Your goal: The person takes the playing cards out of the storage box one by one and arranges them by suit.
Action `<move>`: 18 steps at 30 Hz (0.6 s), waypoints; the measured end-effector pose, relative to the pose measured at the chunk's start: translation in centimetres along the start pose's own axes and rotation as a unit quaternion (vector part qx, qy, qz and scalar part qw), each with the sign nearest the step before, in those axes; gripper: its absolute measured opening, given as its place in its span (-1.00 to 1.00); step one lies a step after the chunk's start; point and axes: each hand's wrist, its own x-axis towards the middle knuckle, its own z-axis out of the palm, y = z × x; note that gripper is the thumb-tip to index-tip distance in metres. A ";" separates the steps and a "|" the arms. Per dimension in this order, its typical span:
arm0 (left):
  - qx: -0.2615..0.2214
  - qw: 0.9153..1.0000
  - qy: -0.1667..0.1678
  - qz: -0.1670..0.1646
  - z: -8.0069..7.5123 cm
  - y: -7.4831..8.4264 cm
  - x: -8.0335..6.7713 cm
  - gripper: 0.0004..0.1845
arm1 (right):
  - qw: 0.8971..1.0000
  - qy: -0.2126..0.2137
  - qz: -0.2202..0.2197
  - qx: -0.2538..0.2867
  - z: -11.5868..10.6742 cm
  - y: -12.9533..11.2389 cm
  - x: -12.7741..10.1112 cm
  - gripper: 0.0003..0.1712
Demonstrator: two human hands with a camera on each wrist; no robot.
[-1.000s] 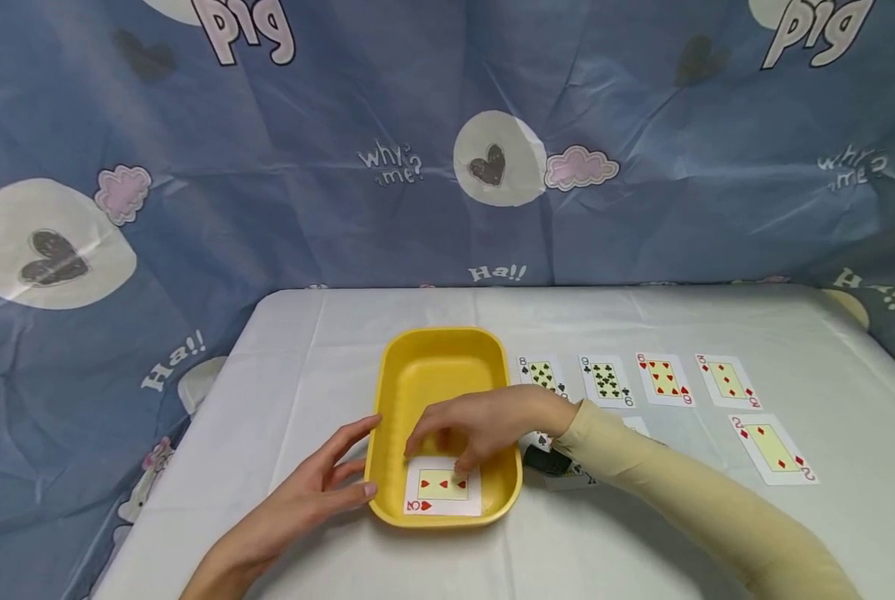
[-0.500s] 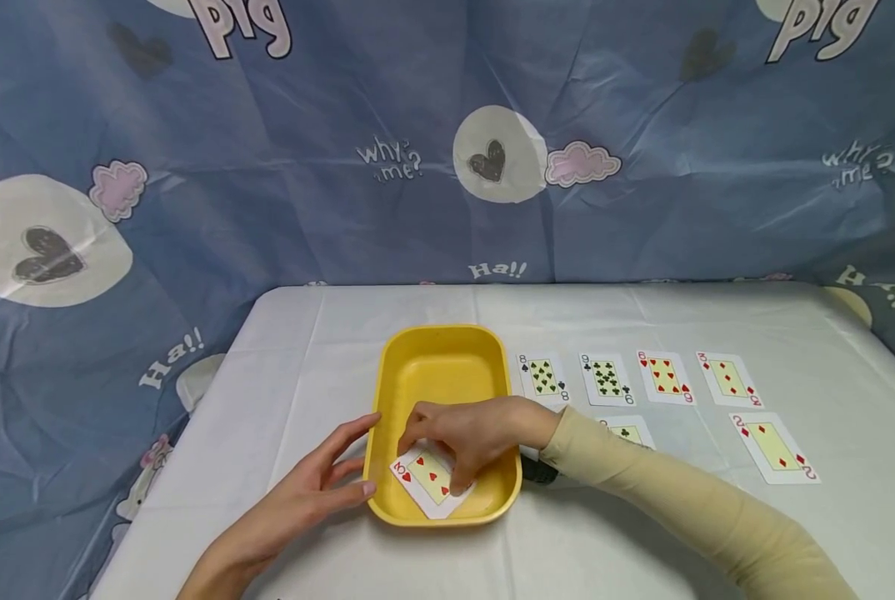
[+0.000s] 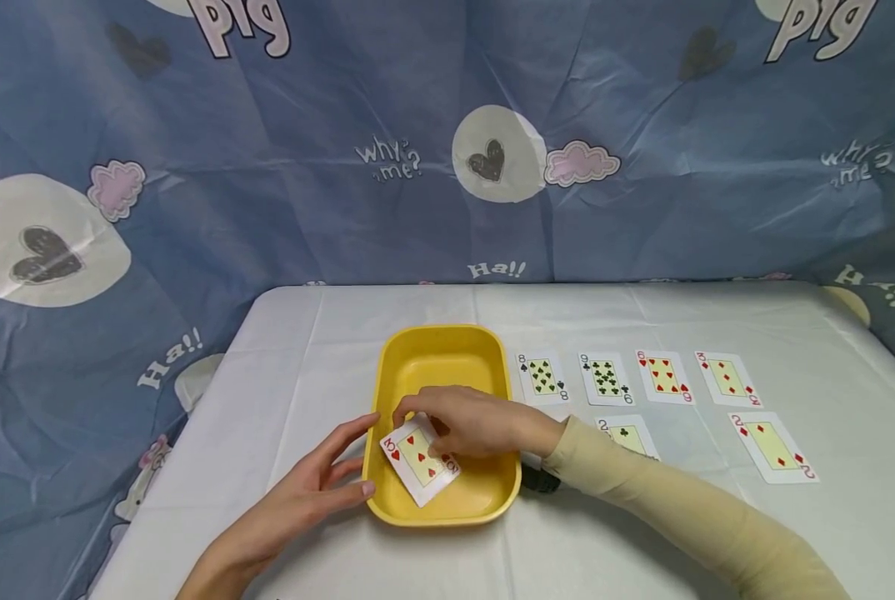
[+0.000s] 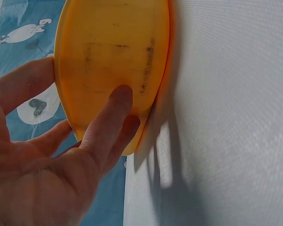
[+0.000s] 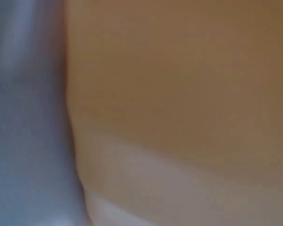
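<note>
A yellow tray stands on the white table. Over its near left part my right hand pinches a three of hearts card by its far edge. The card is tilted, with a corner over the tray's left rim. My left hand lies on the table with straight fingers touching the tray's outer wall. The right wrist view is only a blur of yellow and white.
Right of the tray lie face-up cards: eight of clubs, nine of clubs, six of hearts, three of diamonds, two of clubs, two of diamonds. A small dark object sits under my right forearm. A blue printed cloth hangs behind.
The card lay flat at the tray's near end; my right hand has turned it, raised it and shifted it toward the left rim. The left hand has stayed put.
</note>
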 end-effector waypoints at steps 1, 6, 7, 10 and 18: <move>-0.002 1.000 -0.002 0.001 0.0 0.0 0.0 -0.23 | 1.000 0.024 -0.002 0.006 0.0 0.0 -0.1 -0.49; -0.003 1.000 -0.009 0.003 -0.1 0.0 0.0 -0.25 | 0.991 0.130 -0.017 0.041 -0.2 0.2 -0.3 -0.50; -0.004 1.000 -0.007 0.001 -0.1 0.0 0.0 -0.25 | 0.987 0.146 -0.016 0.058 -0.2 0.2 -0.3 -0.49; -0.002 1.000 0.002 -0.011 0.0 0.0 0.1 -0.25 | 0.974 0.194 -0.008 0.112 -0.3 0.2 -0.3 -0.46; 0.001 1.000 0.007 -0.013 0.0 0.0 0.2 -0.23 | 0.908 0.355 0.011 0.222 -0.1 0.0 -0.8 -0.55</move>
